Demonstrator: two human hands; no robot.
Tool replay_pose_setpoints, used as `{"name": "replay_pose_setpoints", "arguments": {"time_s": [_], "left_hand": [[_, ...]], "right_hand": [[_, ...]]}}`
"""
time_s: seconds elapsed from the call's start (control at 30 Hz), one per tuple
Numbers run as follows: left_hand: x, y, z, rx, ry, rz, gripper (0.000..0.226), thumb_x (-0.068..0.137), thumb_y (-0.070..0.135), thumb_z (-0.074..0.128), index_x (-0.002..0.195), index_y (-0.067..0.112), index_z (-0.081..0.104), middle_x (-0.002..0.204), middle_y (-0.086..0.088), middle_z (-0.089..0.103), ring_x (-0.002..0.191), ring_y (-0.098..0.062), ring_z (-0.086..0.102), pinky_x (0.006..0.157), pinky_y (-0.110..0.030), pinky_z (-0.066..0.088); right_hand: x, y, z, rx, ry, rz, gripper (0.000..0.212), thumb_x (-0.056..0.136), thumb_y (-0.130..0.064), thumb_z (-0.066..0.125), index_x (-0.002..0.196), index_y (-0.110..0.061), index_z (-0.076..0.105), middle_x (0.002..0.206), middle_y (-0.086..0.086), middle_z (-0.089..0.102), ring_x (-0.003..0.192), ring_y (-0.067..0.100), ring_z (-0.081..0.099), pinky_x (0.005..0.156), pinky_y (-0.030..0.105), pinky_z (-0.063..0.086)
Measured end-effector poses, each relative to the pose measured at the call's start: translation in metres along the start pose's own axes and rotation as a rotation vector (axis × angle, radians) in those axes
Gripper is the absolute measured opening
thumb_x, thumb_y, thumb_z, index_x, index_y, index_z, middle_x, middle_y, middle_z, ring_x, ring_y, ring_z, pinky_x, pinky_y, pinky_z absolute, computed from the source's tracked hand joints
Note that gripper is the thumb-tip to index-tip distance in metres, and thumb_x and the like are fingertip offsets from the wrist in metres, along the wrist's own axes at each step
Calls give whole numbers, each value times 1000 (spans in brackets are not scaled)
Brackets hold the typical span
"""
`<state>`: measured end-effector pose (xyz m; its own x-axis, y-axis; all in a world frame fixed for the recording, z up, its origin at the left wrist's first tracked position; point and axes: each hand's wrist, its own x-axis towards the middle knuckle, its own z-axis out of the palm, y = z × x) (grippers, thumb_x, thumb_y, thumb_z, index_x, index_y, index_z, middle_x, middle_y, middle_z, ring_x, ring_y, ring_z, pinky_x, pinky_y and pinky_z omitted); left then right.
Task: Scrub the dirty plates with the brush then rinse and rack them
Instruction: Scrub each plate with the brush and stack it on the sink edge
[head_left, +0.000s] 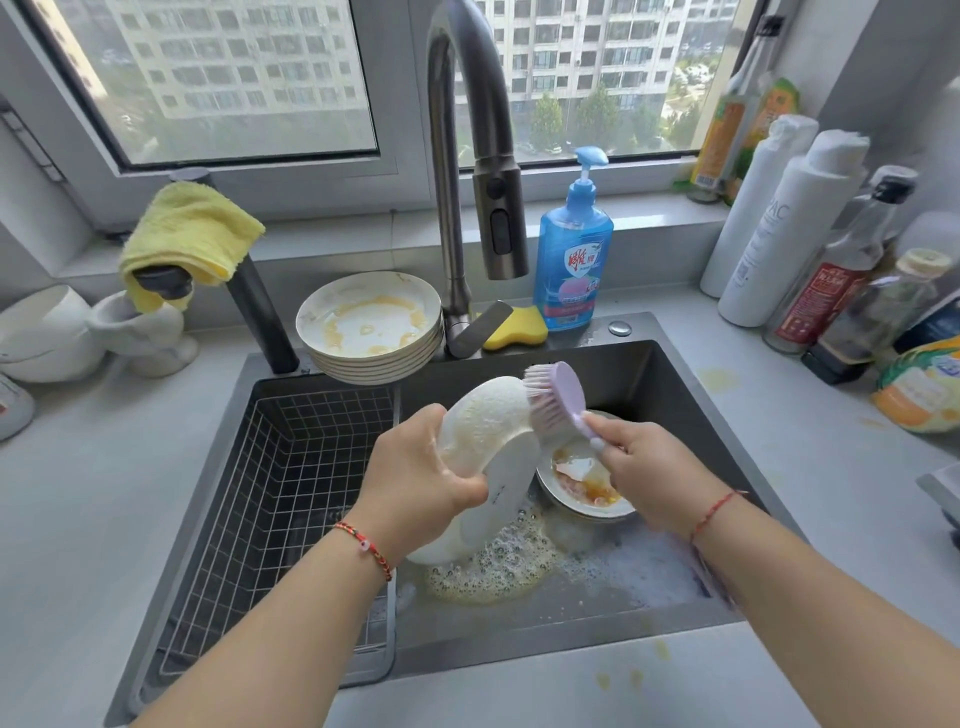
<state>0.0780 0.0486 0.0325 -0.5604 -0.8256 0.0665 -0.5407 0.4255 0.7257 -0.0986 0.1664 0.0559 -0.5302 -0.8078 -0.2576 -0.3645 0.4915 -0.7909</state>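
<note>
We see a white plate tilted on edge over the sink, underside soapy, the lilac brush bristles against it; a dirty stack of plates waits behind, another plate below

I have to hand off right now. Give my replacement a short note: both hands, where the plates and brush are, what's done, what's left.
Left hand grips a white plate tilted on edge over the sink, its underside up and soapy.
Right hand holds the purple brush by its handle, bristles against that plate.
Another dirty plate lies in the sink below; a stack of dirty plates sits at the sink's back edge by the faucet.
The wire rack on the left holds nothing visible.
Done: none racked. Left: finish scrubbing, rinse, rack, then the others.
</note>
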Motion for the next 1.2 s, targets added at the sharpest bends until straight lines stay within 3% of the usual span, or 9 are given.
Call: {"name": "replay_pose_setpoints", "arguments": {"time_s": [0.17, 0.23, 0.33, 0.43, 0.57, 0.7, 0.83, 0.97, 1.2], "left_hand": [[3, 0, 0, -14, -6, -24, 28, 64, 12, 81, 80, 16, 57, 76, 2, 63, 68, -15, 58, 58, -24, 47], [2, 3, 3, 70, -43, -32, 24, 69, 9, 75, 80, 20, 57, 78, 0, 65, 73, -18, 61, 67, -31, 54], [0, 0, 3, -18, -42, -56, 28, 67, 9, 77, 81, 23, 57, 77, 5, 65, 74, -15, 64, 68, -28, 56], [-5, -4, -2, -50, -35, 17, 32, 64, 12, 83, 76, 19, 54, 71, 6, 59, 61, -1, 55, 52, -13, 43], [-4, -2, -9, -101, 49, 64, 34, 63, 15, 86, 78, 14, 56, 72, 6, 59, 60, 0, 55, 51, -13, 44], [0, 1, -15, -208, 173, 58, 39, 61, 15, 88, 84, 24, 58, 81, 11, 63, 73, -2, 62, 62, -15, 52], [2, 4, -10, -482, 231, 2, 44, 54, 20, 86, 89, 27, 61, 89, 7, 69, 81, -4, 68, 72, -23, 57], [-1, 5, 1, -786, 212, -27, 53, 50, 19, 87, 98, 17, 64, 95, -5, 74, 91, -21, 73, 78, -34, 58], [-5, -9, -1, -811, 84, -113, 65, 45, 26, 88, 104, 18, 61, 101, -6, 73, 96, -28, 71, 83, -50, 59]], "right_hand": [[-18, -16, 12, -225, -63, -243, 41, 99, -26, 43, 135, -46, 45, 76, -5, 63, 46, 0, 45, 47, 11, 36], [-28, -21, 20, -312, -124, -335, 42, 99, -30, 42, 136, -49, 42, 95, -1, 69, 64, 4, 49, 67, 24, 47], [-27, -25, 21, -294, -104, -352, 40, 99, -31, 43, 134, -50, 44, 107, -9, 69, 85, 4, 61, 82, 25, 50], [-4, -16, 4, -172, -49, -181, 38, 99, -26, 45, 133, -43, 49, 74, -13, 60, 49, -6, 50, 49, 8, 42], [18, 19, -2, 178, -79, 93, 34, 101, -22, 42, 128, -34, 57, 50, 3, 46, 29, 13, 35, 35, 22, 35], [16, 45, 30, 619, -172, 268, 33, 94, -24, 58, 127, -22, 57, 68, 10, 65, 29, 9, 33, 32, 19, 38], [16, 50, 56, 851, -138, 317, 59, 69, -41, 73, 116, -11, 54, 102, 19, 69, 34, 5, 32, 33, 17, 39], [23, 50, 65, 1030, -140, 259, 70, 67, -37, 77, 120, 0, 50, 80, 10, 62, 33, 6, 27, 32, 17, 35], [27, 49, 38, 774, -166, 98, 64, 65, -32, 84, 111, 1, 53, 89, 19, 63, 36, 8, 38, 32, 20, 36]]}}
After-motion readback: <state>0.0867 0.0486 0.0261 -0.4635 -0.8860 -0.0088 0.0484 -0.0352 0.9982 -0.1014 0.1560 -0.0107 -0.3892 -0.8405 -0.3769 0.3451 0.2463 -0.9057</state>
